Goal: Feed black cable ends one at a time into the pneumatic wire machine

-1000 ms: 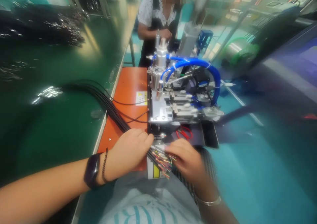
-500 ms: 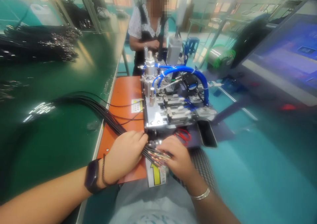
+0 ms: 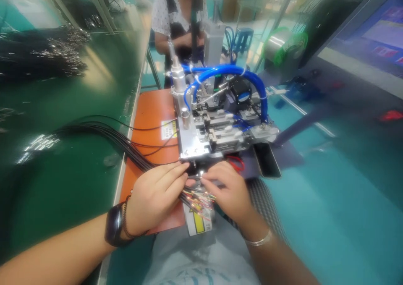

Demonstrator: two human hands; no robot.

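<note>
The person's left hand (image 3: pixel 154 197) covers the black cable bundle (image 3: pixel 126 144) where it is gripped, and the right hand (image 3: pixel 229 190) hides part of the coloured wire ends (image 3: pixel 198 199). Print on the yellow label (image 3: pixel 199 222) is too blurred to read. The screen (image 3: pixel 374 37) runs off the right edge; the co-worker (image 3: pixel 179 20) is cut off at the top and partly hidden behind the machine (image 3: pixel 214 125).
</note>
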